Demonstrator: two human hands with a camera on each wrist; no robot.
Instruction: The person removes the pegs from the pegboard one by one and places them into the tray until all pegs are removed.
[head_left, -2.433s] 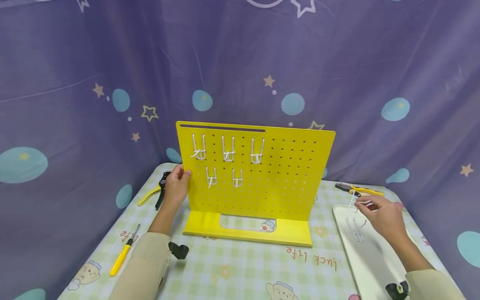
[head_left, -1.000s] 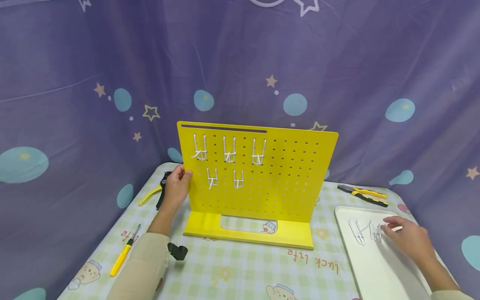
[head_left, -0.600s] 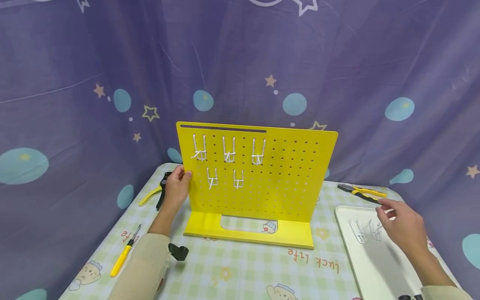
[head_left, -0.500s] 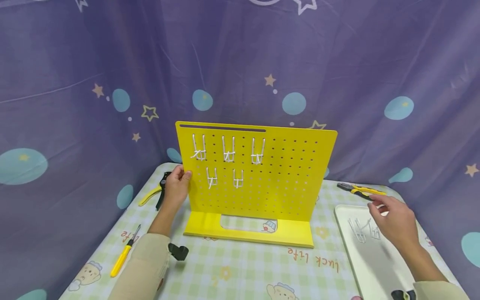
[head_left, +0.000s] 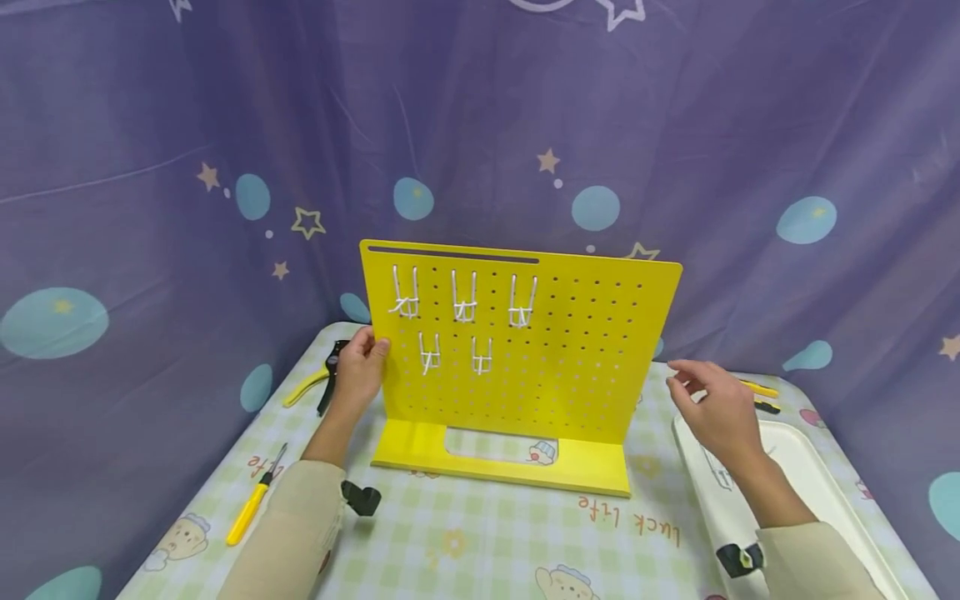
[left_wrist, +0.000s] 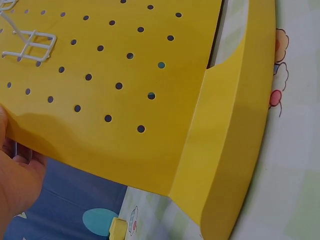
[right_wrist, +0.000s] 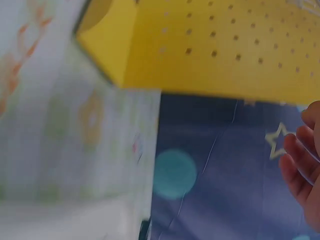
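Observation:
My left hand [head_left: 358, 371] grips the left edge of an upright yellow pegboard [head_left: 570, 367], thumb on the front and fingers behind. White wire hooks hang on its left half: three in the upper row, including one hook [head_left: 521, 304], and two below, including another hook [head_left: 482, 357]. My right hand [head_left: 716, 408] is in the air just right of the board, fingers loosely bent, with nothing between them. In the right wrist view the fingers [right_wrist: 300, 160] are apart from the board's edge. Partly behind the right wrist, a loose wire hook [head_left: 722, 477] lies in the white tray [head_left: 817, 492].
Yellow-and-black pliers [head_left: 761, 389] lie behind the tray, partly hidden by the right hand. At the left are a yellow-handled screwdriver [head_left: 251, 508] and a yellow-and-black hand tool [head_left: 307, 385]. A checked cloth [head_left: 465, 542] covers the table; a purple curtain [head_left: 480, 125] hangs behind.
My right hand put a wire hook down in the tray beside another, let go, then rose and moved left toward the pegboard. My left hand has kept its hold on the board.

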